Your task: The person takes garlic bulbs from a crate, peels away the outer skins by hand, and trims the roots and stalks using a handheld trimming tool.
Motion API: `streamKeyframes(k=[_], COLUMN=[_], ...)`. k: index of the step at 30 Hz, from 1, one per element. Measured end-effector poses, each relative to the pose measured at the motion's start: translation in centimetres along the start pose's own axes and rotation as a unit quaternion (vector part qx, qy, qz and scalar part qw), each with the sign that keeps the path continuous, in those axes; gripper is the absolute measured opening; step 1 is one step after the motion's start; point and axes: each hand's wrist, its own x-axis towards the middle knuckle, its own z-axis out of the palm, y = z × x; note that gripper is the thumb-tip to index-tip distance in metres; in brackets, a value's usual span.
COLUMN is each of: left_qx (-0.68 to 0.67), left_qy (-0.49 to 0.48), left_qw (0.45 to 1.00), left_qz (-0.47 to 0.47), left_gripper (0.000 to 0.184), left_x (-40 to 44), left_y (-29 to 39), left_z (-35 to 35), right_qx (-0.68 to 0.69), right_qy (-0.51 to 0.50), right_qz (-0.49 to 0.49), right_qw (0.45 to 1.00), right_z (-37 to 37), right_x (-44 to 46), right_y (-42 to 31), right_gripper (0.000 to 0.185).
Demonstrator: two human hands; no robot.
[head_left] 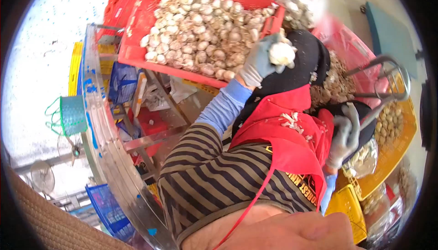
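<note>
My left hand [262, 63], in a grey-white glove, is closed on a white garlic bulb [282, 54] near the corner of a red crate. That red crate [173, 71] is heaped with loose garlic bulbs [200, 31]. My right hand [345, 136], also gloved, lies over my dark-clad leg with its fingers stretched out, and I see nothing in it. Just beside it runs a bent metal tube frame [388, 96]. Bits of garlic skin [292, 121] lie on my red apron [283, 113].
A pink-red container [358, 54] holds brown garlic skins and scraps [335, 79]. At right, a yellow crate [397, 152] contains bulbs [388, 121] and a clear plastic bag [365, 159]. A metal table edge [107, 127] curves along the left, with blue baskets [107, 209] nearby.
</note>
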Motion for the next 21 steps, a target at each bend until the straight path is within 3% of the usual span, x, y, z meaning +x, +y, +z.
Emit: streamKeyframes(k=[1,2,3,4,6,7,10,11,14,16,18,19,21], left_qx=[0.116,0.116,0.118,0.233,0.136,0.126,-0.107,-0.117,-0.031,-0.007,0.022,0.036,0.082], left_qy=[-0.012,-0.028,-0.044,-0.09,-0.102,-0.099,-0.162,-0.204,-0.207,-0.175,-0.157,-0.137,-0.145], left_qw=[0.993,0.993,0.991,0.968,0.985,0.986,0.96,0.939,0.948,0.957,0.963,0.97,0.974], left_qz=[0.025,-0.014,-0.054,-0.021,-0.032,-0.045,-0.201,-0.251,-0.242,-0.232,-0.216,-0.2,-0.154], left_gripper=[0.04,0.038,0.037,0.043,0.049,0.055,0.058,0.055,0.052,0.05,0.051,0.048,0.046], left_x=[0.2,0.0,-0.2,0.2,0.3,0.2,-1.1,-1.4,-1.5,-0.5,0.4,0.6,1.4], left_y=[-1.4,-1.9,-2.3,-3.5,-6.5,-5.9,-4.7,-5.1,-7.2,-8.1,-8.9,-9.2,-10.4], left_z=[2.3,5.1,7.9,9.2,11.7,13.0,14.4,14.3,14.2,13.7,13.3,13.6,13.5], right_qx=[0.017,0.032,-0.036,-0.103,-0.132,-0.078,0.015,-0.052,-0.243,-0.139,-0.137,-0.091,-0.152], right_qy=[-0.037,-0.074,-0.109,-0.145,-0.067,-0.063,0.028,0.019,-0.043,0.006,0.125,0.205,0.086], right_qz=[-0.022,-0.043,-0.087,-0.129,-0.155,-0.102,-0.072,-0.097,-0.157,-0.136,-0.213,-0.138,-0.038], right_qw=[0.999,0.996,0.99,0.976,0.977,0.99,0.997,0.994,0.956,0.981,0.959,0.965,0.984], right_z=[1.5,2.8,3.5,3.6,3.4,2.5,0.9,0.0,-1.5,-3.0,-4.6,-4.0,-5.5], right_x=[0.6,1.4,2.2,2.9,3.1,3.2,2.9,3.2,3.8,3.0,3.5,3.7,4.4], right_y=[-1.1,-2.1,-2.8,-3.0,0.4,0.8,1.3,1.7,-0.5,-0.8,-0.7,-0.9,1.0], right_gripper=[0.039,0.044,0.051,0.057,0.063,0.065,0.066,0.062,0.055,0.044,0.041,0.04,0.042])
